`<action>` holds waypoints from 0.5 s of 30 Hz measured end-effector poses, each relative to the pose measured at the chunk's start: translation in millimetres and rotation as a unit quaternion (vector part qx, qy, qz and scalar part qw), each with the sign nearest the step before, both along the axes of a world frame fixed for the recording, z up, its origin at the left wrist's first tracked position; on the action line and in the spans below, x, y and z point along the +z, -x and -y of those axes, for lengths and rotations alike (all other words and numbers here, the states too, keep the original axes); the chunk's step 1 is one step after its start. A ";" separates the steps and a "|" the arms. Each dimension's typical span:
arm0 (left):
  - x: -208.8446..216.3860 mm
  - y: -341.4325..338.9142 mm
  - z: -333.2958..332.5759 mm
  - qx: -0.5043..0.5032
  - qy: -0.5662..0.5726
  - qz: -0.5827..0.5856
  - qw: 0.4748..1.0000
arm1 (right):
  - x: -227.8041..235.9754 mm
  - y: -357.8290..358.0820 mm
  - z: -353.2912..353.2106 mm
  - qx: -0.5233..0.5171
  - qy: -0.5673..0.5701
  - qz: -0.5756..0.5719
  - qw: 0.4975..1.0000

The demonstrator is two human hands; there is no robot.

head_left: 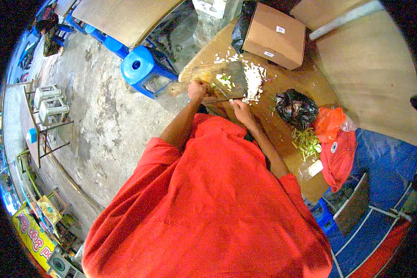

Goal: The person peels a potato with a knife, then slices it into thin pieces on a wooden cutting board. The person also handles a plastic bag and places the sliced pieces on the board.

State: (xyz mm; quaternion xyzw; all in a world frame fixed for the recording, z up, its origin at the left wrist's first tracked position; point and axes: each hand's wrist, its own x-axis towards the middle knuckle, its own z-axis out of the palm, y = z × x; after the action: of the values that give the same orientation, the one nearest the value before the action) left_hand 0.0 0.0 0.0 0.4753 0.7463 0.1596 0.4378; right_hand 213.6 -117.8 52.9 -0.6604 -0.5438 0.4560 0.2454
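Observation:
A wooden cutting board (pixel 204 73) with a handle lies at the near left edge of the wooden table. My left hand (pixel 198 91) is closed over the board next to its handle; whatever its fingers hold is too small to name. A thin knife (pixel 223 93) is gripped in my right hand (pixel 241 111), its blade slanting over the board toward the left hand. Pale green-white cut slices (pixel 225 82) lie on the board just beyond the blade. A heap of chopped white pieces (pixel 254 82) spreads along the board's right side, with more scattered beyond its far edge.
On the table (pixel 282 88), a cardboard box (pixel 274 37) stands at the back. A black plastic bag (pixel 296 109), green-yellow trimmings (pixel 305 143) and a red bag (pixel 338 157) lie to the right. A blue stool (pixel 138 66) stands left of the table on the concrete floor.

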 end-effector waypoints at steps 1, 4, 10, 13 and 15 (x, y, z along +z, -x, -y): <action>1.9 1.0 -2.4 0.001 -0.001 -0.013 1.000 | -0.8 1.1 -1.3 0.006 -0.004 0.012 1.000; 10.2 -6.4 10.4 -0.005 0.019 -0.015 1.000 | -0.9 -5.5 9.5 0.009 -0.037 0.006 0.999; 15.4 -3.9 7.1 -0.001 0.012 -0.005 1.000 | -7.6 -5.3 5.9 0.003 -0.053 -0.008 0.999; 19.4 -3.0 7.0 -0.010 0.018 0.001 1.000 | -4.7 -6.0 5.3 0.001 -0.044 -0.027 0.999; 22.7 -2.9 9.3 -0.014 0.016 -0.009 1.000 | -1.7 -5.2 6.7 0.007 -0.037 -0.027 0.999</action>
State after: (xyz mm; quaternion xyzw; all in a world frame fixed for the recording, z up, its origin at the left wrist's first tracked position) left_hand 2.9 -9.3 22.7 0.4796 0.7460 0.1373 0.4411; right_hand 218.8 -124.5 51.2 -0.6342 -0.5580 0.4553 0.2812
